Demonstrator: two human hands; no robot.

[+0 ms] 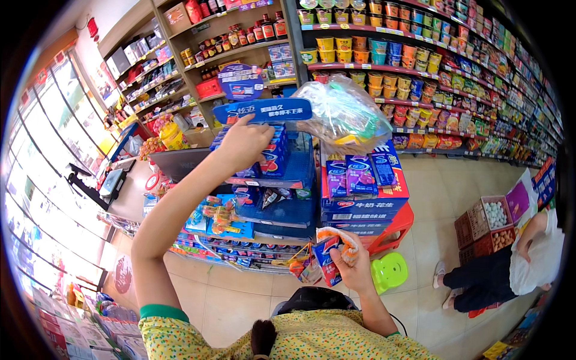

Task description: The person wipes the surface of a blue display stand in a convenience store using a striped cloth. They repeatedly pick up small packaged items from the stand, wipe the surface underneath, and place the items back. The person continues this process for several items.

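My left hand [245, 141] reaches over the top tier of a blue plastic display rack [299, 157]. Its fingers are spread across blue gum packs [275, 155] standing there; whether it grips one is hidden. Lower and to the right, my right hand [355, 270] holds a blue and red gum pack [328, 261] together with an orange and white cloth [348, 246]. Purple and blue gum packs [361, 175] lie on a stacked drink carton [364, 207] beside the rack. A blue header sign [288, 110] rises behind the top tier.
A clear plastic bag of goods [344, 110] sits behind the carton packs. Toy-topped candies [220, 213] hang left of the lower tiers. A red stool [393, 229] and a green stool [389, 272] stand at right. Farther right, a person [499, 270] is near egg crates [477, 225].
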